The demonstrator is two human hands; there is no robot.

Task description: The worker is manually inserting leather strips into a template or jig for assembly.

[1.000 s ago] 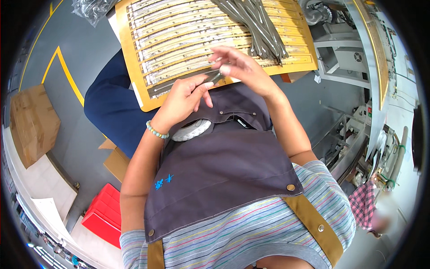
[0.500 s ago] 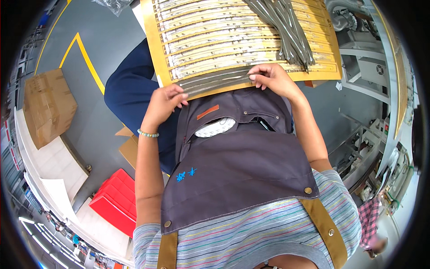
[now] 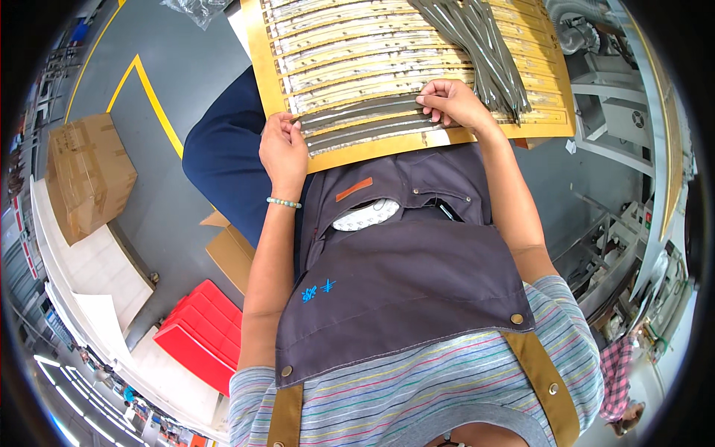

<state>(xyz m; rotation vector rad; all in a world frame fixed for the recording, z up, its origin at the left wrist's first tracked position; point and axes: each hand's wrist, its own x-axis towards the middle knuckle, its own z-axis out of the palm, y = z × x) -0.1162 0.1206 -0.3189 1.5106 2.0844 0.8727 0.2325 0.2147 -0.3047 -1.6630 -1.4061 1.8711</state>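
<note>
A yellow slotted board (image 3: 269,82) lies over my lap, with long rows of whitish, worn slots. Between my hands stretches a thin dark grey strip (image 3: 357,112), lying across a row close to the board's near edge. My left hand (image 3: 284,145) pinches its left end at the board's left border. At the other end, my right hand (image 3: 450,104) has thumb and fingertips closed on it. Nearer to me, more dark grey strips (image 3: 365,137) lie in the front rows. A loose bundle of grey strips (image 3: 488,59) rests on the board beyond my right hand.
On the left are a cardboard box (image 3: 91,175), a red plastic bin (image 3: 202,335) and an open carton (image 3: 229,257) by my leg. A metal machine frame (image 3: 614,112) stands on the right. Another person in a checked shirt (image 3: 615,376) is at lower right.
Both hands have moved away from me, onto a row farther up the board. The strips that were between them at the near edge now lie flat in the front rows.
</note>
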